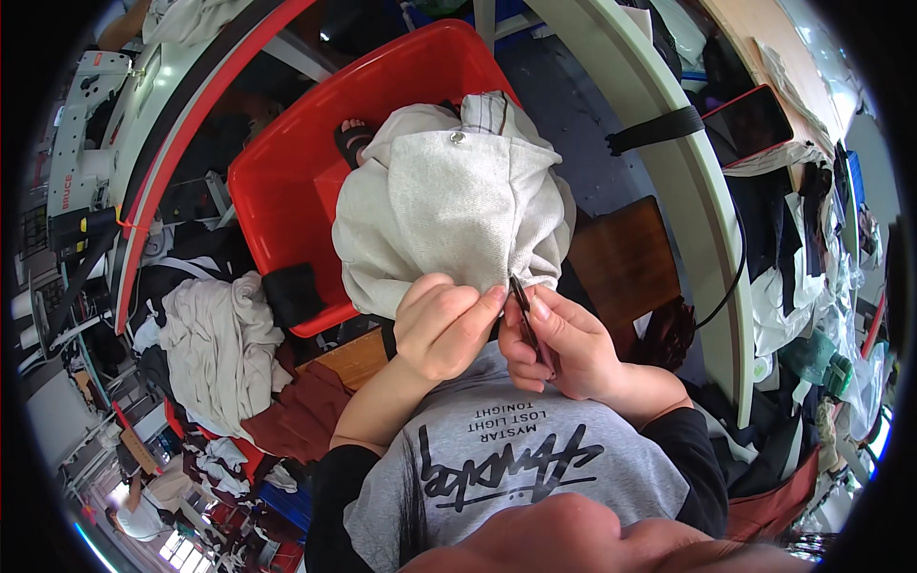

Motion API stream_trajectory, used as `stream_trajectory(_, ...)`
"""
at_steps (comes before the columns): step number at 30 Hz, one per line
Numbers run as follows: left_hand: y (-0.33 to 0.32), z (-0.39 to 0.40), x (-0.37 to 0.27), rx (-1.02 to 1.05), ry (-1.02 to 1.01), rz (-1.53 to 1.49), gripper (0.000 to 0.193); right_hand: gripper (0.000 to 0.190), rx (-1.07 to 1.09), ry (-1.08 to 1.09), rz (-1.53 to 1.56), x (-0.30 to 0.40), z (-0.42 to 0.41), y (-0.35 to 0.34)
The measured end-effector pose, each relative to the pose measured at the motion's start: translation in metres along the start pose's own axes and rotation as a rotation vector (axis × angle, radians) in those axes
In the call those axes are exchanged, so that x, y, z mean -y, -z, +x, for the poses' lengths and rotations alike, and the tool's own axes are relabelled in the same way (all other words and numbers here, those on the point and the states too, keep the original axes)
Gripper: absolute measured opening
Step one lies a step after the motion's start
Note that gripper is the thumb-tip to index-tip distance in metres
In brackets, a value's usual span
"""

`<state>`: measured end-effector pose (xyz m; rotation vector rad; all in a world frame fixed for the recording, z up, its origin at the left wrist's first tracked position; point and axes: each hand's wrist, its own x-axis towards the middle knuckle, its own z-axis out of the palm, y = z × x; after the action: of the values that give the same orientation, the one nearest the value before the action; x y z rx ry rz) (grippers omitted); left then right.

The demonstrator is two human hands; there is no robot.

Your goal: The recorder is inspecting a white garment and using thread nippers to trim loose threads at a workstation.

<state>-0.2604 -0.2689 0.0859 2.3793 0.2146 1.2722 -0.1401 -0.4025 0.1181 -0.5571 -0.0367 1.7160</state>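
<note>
A beige woven garment (451, 208) is bunched up over my lap and the red plastic tub in front of me. It has a metal snap button (457, 137) near its far edge, and striped cloth (484, 113) shows behind that. My left hand (448, 326) pinches the garment's near edge beside a seam. In my right hand (562, 344) is a slender dark metal tool (526, 315), thread snips or tweezers; I cannot tell which. Its tip points away from me and meets the cloth at the seam, close to my left fingertips. What the tip grips is hidden.
Around the garment's far side curves the red tub (286, 179). A wooden stool (623, 258) stands to the right, below a pale table edge (709, 286) carrying a phone (752, 125). Piled cloth (215, 351) lies left, near a sewing machine (82, 136).
</note>
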Motion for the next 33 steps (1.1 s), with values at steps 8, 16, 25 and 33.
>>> stream_trajectory(8,0.000,-0.001,0.002,0.008,-0.009,0.003,0.025,0.013,-0.183,0.092,-0.400,0.005,0.005,0.003)
stream_trajectory(16,-0.003,-0.002,-0.001,-0.009,0.060,-0.017,0.027,0.020,-0.173,0.351,-0.712,0.005,0.001,0.016)
stream_trajectory(25,-0.003,-0.007,0.001,0.039,0.021,-0.044,0.026,0.029,-0.337,0.713,-1.367,0.011,0.011,0.024)
stream_trajectory(33,0.004,-0.002,0.006,0.058,0.169,-0.197,0.024,0.026,-0.249,0.542,-0.728,0.010,0.006,0.031)
